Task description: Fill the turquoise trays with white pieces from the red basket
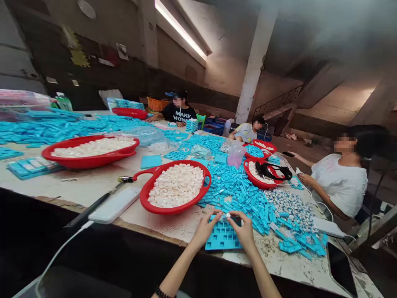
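A blue tray with rows of square holes (223, 236) lies at the table's front edge between my hands. My left hand (206, 227) is closed at the tray's upper left edge, thumb and fingers pressed together there. My right hand (243, 228) pinches a small white cap-like piece (228, 215) over the tray's far row. Just beyond my hands is a red basket (173, 210) heaped with white cap-like pieces (176, 186). Loose narrow blue plastic parts (238, 192) are piled beyond and to the right.
A second red basket (83, 163) stands left. Small white-and-blue pieces (291, 209) spread at right. A white power bank (114, 205) and black rod (93, 209) lie at left front, a phone (341, 267) at the right edge. Several people sit around the table.
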Available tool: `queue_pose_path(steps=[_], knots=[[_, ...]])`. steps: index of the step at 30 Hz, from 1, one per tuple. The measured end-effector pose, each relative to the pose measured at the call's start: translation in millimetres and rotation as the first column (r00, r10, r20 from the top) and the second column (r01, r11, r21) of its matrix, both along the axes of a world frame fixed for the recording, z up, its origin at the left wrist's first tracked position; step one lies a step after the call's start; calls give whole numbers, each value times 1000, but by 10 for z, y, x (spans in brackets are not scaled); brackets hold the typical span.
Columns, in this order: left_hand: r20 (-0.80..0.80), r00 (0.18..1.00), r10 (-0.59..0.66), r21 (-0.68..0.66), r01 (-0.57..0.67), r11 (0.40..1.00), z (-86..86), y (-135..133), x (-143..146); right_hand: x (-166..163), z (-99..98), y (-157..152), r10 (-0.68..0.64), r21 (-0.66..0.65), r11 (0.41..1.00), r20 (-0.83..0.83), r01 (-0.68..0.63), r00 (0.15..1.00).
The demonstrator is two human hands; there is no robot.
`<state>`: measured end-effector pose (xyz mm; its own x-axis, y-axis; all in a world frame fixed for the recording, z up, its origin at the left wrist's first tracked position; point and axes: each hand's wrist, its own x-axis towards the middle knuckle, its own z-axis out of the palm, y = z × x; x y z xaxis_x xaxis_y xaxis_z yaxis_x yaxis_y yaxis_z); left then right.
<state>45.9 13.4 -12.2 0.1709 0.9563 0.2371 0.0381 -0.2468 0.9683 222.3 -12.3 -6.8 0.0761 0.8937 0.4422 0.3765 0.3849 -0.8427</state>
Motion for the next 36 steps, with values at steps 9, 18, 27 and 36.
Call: queue_pose_path(steps=[9, 18, 27, 36], knots=[[-11, 999, 46, -71, -47, 996, 31, 13, -20, -97, -53, -12, 16, 25, 1000, 35, -17, 999], [-58, 997, 57, -73, -61, 995, 115, -41, -18, -126, -52, -57, 20, 94, 995, 70, -27, 997], [-127, 991, 38, -121, -54, 991, 82, 23, -76, -193, -78, -74, 8, 105, 994, 106, -19, 994], [-162, 984, 72, -85, -87, 993, -25, 106, -119, -285, -134, -12, -43, 84, 996, 29, 41, 999]])
